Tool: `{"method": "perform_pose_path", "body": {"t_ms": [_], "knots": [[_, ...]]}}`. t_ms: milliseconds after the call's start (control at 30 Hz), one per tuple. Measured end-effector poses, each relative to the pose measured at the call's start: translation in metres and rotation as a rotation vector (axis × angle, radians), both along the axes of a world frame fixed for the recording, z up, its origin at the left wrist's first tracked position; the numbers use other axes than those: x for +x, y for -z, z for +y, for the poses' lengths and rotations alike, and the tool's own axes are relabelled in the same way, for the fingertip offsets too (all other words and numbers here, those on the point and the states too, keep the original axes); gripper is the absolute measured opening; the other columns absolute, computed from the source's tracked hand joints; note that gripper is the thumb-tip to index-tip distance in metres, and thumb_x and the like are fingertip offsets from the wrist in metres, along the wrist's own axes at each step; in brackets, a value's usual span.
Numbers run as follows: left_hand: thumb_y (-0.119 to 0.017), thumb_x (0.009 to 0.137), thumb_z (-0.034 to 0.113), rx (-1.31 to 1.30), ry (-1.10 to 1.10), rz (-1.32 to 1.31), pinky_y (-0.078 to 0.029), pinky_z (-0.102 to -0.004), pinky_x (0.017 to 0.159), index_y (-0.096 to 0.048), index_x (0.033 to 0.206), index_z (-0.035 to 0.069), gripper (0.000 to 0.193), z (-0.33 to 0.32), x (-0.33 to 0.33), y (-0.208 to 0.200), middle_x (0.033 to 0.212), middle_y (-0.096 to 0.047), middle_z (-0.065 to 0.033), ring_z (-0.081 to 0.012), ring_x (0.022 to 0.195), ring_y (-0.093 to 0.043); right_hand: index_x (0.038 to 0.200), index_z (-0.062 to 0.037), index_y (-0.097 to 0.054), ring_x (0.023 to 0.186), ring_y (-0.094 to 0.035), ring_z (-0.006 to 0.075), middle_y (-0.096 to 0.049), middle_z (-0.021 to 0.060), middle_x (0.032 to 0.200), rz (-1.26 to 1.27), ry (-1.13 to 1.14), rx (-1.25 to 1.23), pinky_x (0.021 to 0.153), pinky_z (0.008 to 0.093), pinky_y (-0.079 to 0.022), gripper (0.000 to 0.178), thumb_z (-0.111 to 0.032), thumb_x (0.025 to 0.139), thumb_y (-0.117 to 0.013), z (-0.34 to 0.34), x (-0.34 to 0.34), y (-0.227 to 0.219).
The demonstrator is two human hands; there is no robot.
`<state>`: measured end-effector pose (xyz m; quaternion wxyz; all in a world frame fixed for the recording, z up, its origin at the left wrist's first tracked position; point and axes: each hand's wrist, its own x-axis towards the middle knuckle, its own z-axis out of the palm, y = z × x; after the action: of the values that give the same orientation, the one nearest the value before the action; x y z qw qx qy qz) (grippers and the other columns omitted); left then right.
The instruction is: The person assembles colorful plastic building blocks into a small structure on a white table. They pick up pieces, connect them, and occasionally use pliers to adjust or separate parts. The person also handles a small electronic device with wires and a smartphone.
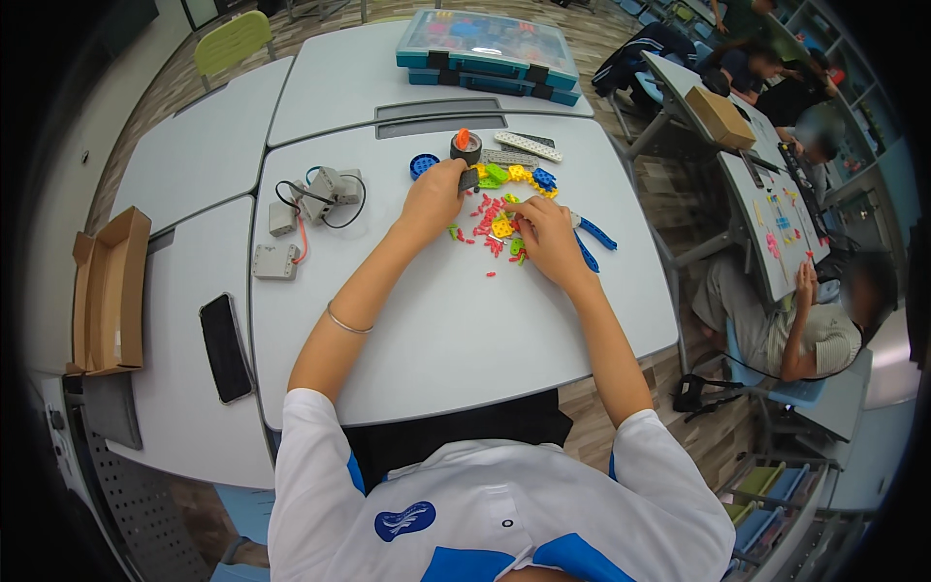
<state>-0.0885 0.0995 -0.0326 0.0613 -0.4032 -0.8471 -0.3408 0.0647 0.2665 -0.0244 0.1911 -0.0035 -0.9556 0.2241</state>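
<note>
Pegs, small and red, lie in a loose heap on the white table. My left hand grips a dark block at the heap's far left side. My right hand is at the heap's right side, near a yellow block; I can't tell if it pinches anything. Pliers with blue handles lie just to the right of that hand.

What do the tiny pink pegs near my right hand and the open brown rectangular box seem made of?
Tiny pink pegs: probably plastic, by their uniform bright colour; finish too small to tell. Open brown rectangular box: likely matte cardboard, by its thin, dull brown walls.
</note>
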Motion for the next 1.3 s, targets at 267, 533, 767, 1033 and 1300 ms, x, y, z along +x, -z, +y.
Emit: {"method": "perform_pose_path", "body": {"t_ms": [267,533,767,1033,1300], "knots": [[-0.067,0.077,-0.003,0.095,0.142,-0.019,-0.050,-0.0424,0.085,-0.061,0.110,0.000,0.034,0.003,0.005,-0.007,0.107,-0.063,-0.0192,-0.0381,0.096,-0.062,0.105,-0.0061,-0.069,0.087,-0.059,0.0197,-0.061,0.0060,0.093,-0.145,0.028,-0.124,0.085,0.0361,-0.043,0.017,-0.010,0.089,-0.063,0.011,0.018,-0.006],[-0.062,0.075,-0.009,0.063,0.220,-0.065,-0.049,-0.0375,0.088,-0.062,0.115,-0.002,0.041,0.002,0.014,-0.002,0.105,-0.064,-0.0216,-0.0366,0.097,-0.062,0.103,-0.0014,-0.068,0.085,-0.060,0.0245,-0.060,0.0114,0.098,-0.135,0.039,-0.252,0.077,0.0343,-0.050,0.016,-0.006,0.090,-0.060,0.012,0.022,-0.015],[-0.055,0.077,-0.011,0.027,0.154,-0.161,-0.049,-0.0362,0.081,-0.061,0.104,-0.002,0.029,-0.006,0.008,-0.022,0.096,-0.065,-0.0210,-0.0358,0.088,-0.063,0.100,-0.0020,-0.068,0.077,-0.061,0.0228,-0.061,0.0102,0.090,-0.169,0.125,-0.189,0.073,0.0345,-0.051,0.017,-0.002,0.085,-0.059,0.022,0.034,-0.023],[-0.057,0.080,-0.009,0.039,0.161,-0.176,-0.049,-0.0369,0.083,-0.061,0.107,-0.002,0.028,-0.003,0.002,-0.008,0.099,-0.066,-0.0203,-0.0361,0.090,-0.063,0.100,-0.0032,-0.066,0.075,-0.062,0.0225,-0.062,0.0097,0.087,-0.190,0.065,-0.240,0.069,0.0339,-0.051,0.021,0.003,0.080,-0.061,0.015,0.036,-0.015],[-0.063,0.078,-0.004,-0.017,0.103,-0.019,-0.049,-0.0406,0.087,-0.062,0.115,0.002,0.037,-0.006,0.007,-0.010,0.102,-0.062,-0.0179,-0.0352,0.099,-0.060,0.100,-0.0019,-0.065,0.082,-0.063,0.0232,-0.062,0.0102,0.091,-0.070,-0.068,-0.262,0.074,0.0345,-0.051,0.018,-0.001,0.083,-0.065,-0.003,0.031,-0.020]]}}
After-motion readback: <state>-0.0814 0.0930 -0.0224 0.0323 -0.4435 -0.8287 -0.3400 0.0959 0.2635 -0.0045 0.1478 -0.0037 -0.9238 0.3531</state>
